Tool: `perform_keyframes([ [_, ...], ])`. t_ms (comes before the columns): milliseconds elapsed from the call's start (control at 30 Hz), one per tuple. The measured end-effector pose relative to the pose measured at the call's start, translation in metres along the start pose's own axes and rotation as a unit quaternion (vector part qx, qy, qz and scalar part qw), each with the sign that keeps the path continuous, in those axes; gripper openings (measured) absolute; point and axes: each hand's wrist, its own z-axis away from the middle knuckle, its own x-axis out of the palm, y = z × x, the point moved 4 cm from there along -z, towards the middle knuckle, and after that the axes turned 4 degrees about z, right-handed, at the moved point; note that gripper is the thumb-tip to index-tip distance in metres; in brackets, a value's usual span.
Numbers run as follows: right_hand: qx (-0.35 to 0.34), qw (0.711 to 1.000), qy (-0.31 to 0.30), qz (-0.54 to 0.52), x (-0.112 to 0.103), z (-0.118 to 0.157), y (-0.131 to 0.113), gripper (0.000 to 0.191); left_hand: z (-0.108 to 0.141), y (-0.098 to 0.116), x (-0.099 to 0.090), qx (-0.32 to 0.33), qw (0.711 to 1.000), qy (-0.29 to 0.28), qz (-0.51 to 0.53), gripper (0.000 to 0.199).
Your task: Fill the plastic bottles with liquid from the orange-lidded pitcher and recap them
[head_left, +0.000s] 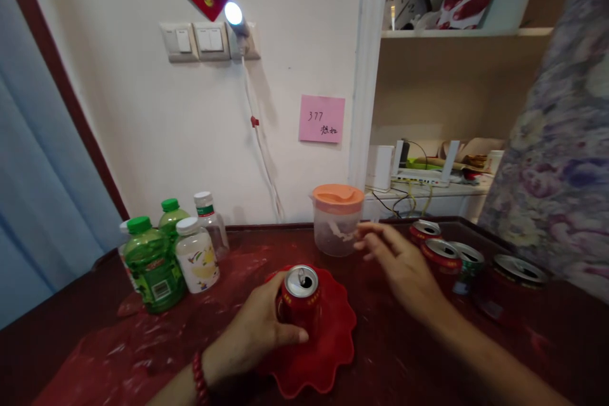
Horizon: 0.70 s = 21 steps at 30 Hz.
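Note:
A red drink can (301, 298) with an opened top stands upright on a red scalloped mat (333, 346). My left hand (259, 323), with a red bead bracelet at the wrist, is wrapped around the can's left and front sides. My right hand (397, 266) is in the air over the table's right half, its fingers apart and loosely bent, with nothing seen in them. Its fingertips appear at the right side of a clear plastic pitcher (335, 235) with an orange lid; whether they touch it I cannot tell.
Several bottles, including a green bottle (155, 273) and a white-capped bottle (197, 260), stand at the left. Several opened cans, among them a red can (440, 260), stand at the right. Crinkled red plastic film (137, 349) covers the table's left part. A white router (421, 174) sits behind.

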Motion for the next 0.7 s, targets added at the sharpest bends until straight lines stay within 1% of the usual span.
perform_keyframes([
  [67, 0.005, 0.998, 0.058, -0.004, -0.022, -0.009, 0.0, 0.048, -0.001, -0.002, -0.005, -0.004, 1.0, 0.014, -0.007, 0.077],
  [100, 0.007, 0.997, 0.073, -0.007, -0.029, -0.012, -0.001, 0.049, -0.002, -0.004, -0.006, -0.006, 1.0, 0.019, -0.008, 0.076],
  [133, 0.008, 0.997, 0.077, -0.01, -0.032, -0.013, -0.002, 0.05, -0.002, -0.005, -0.007, -0.008, 1.0, 0.024, -0.008, 0.075],
  [167, 0.008, 0.998, 0.068, -0.012, -0.031, -0.013, -0.003, 0.049, -0.002, -0.005, -0.008, -0.01, 1.0, 0.027, -0.007, 0.074],
  [233, 0.009, 1.0, 0.019, -0.012, -0.018, -0.007, -0.008, 0.044, -0.001, -0.004, -0.007, -0.012, 0.999, 0.03, -0.006, 0.076],
  [333, 0.01, 0.995, -0.098, -0.006, 0.015, 0.009, -0.016, 0.034, 0.0, 0.001, -0.003, 0.0, 0.999, 0.029, -0.013, 0.078],
  [367, 0.007, 0.991, -0.133, 0.0, 0.026, 0.015, -0.019, 0.037, 0.0, 0.004, -0.001, 0.009, 1.0, 0.026, -0.013, 0.078],
  [433, 0.001, 0.984, -0.178, 0.032, 0.041, 0.026, -0.025, 0.054, -0.001, 0.01, 0.004, 0.034, 0.999, 0.018, -0.012, 0.077],
  [500, -0.008, 0.978, -0.195, 0.077, 0.049, 0.032, -0.03, 0.071, -0.001, 0.013, 0.009, 0.051, 0.998, 0.011, -0.016, 0.074],
  [533, -0.012, 0.975, -0.199, 0.1, 0.051, 0.033, -0.032, 0.077, -0.002, 0.013, 0.011, 0.057, 0.998, 0.008, -0.02, 0.072],
  [633, -0.014, 0.965, -0.205, 0.162, 0.053, 0.033, -0.036, 0.089, -0.002, 0.006, 0.015, 0.071, 0.996, 0.0, -0.052, 0.071],
  [700, -0.022, 0.961, -0.207, 0.185, 0.054, 0.031, -0.036, 0.091, -0.002, 0.0, 0.015, 0.083, 0.994, 0.002, -0.076, 0.072],
])
